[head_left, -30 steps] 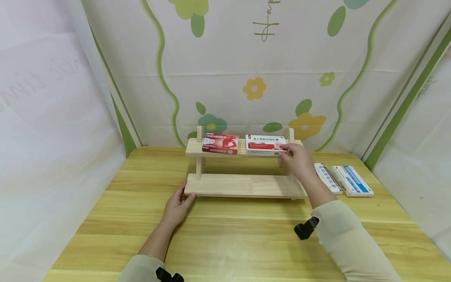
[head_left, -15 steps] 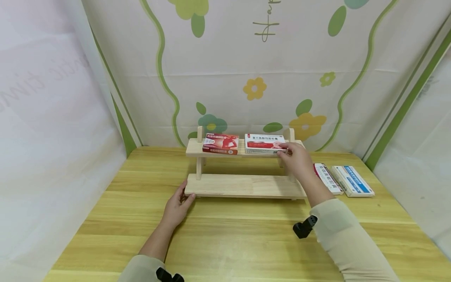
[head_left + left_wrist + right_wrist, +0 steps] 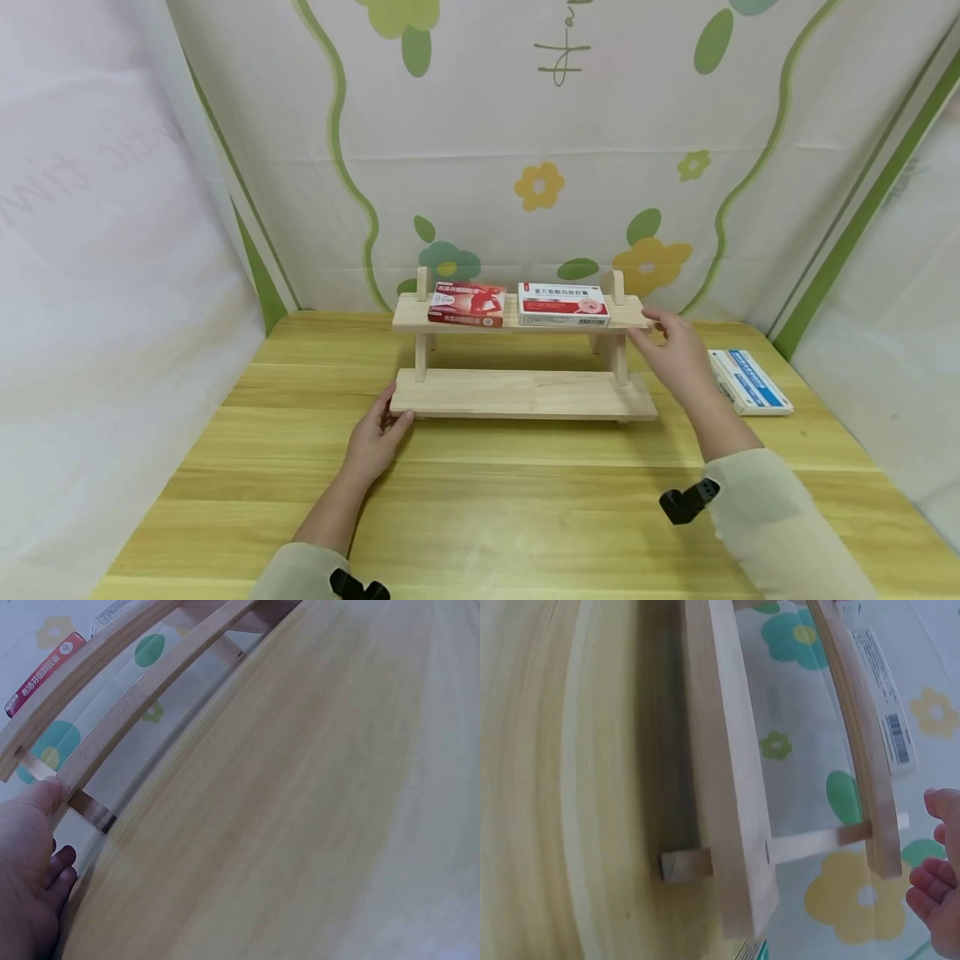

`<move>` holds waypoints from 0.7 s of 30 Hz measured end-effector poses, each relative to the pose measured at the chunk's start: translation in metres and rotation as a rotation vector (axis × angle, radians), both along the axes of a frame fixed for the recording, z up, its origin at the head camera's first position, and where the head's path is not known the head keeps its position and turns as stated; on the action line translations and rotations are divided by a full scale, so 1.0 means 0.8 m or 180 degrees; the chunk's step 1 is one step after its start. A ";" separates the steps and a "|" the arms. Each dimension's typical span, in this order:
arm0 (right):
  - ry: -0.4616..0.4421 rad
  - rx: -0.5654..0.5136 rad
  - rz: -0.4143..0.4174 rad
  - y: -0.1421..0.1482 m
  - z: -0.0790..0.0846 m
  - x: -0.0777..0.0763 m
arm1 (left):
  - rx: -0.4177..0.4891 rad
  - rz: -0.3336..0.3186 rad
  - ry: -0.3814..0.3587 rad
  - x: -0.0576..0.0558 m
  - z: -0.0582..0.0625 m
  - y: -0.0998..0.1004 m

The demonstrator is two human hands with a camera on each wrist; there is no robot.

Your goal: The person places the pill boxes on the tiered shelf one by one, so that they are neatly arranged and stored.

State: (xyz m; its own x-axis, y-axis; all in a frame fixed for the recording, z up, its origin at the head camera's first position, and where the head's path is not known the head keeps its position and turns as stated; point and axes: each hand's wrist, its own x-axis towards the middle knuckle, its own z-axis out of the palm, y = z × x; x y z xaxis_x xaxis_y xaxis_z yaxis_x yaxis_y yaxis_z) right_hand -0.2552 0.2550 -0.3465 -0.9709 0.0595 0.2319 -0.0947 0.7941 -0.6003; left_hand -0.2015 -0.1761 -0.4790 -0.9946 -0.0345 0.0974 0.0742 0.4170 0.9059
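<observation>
A two-tier wooden display shelf (image 3: 525, 393) stands on the table. My left hand (image 3: 371, 442) holds the left end of its lower board, thumb on the front edge, as the left wrist view also shows. On the upper board lie a red medicine box (image 3: 467, 304) at left and a white-and-red medicine box (image 3: 564, 305) at right, apart from each other. My right hand (image 3: 678, 358) is at the right end of the upper board, off the white-and-red box. In the right wrist view its loosely bent fingers (image 3: 934, 881) hold nothing and show a gap from the board.
A white-and-blue medicine box (image 3: 752, 382) lies on the table (image 3: 510, 508) right of the shelf, partly behind my right forearm. A printed floral cloth (image 3: 465, 125) hangs behind the table and more cloth closes in both sides.
My right hand has let go of the white-and-red box and moved right, to the end of the upper board. It now covers the white-and-maroon box on the table. My left hand has stayed put.
</observation>
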 end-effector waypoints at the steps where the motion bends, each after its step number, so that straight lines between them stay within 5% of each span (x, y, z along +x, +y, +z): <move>1: -0.0028 0.0012 -0.0030 0.005 -0.003 0.002 | 0.0001 0.0002 -0.0006 0.000 0.000 0.000; 21: -0.0361 -0.0037 -0.0469 0.085 -0.078 0.034 | 0.0073 -0.0034 -0.0017 0.001 0.003 0.000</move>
State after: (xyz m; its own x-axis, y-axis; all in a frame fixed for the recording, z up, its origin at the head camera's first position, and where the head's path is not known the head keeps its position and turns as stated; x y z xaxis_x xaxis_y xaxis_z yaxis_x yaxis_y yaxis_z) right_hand -0.2279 0.3229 -0.4085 -0.9714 0.2052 0.1199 0.0910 0.7873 -0.6098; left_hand -0.2010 -0.1760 -0.4770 -0.9955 -0.0261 0.0913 0.0736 0.3954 0.9155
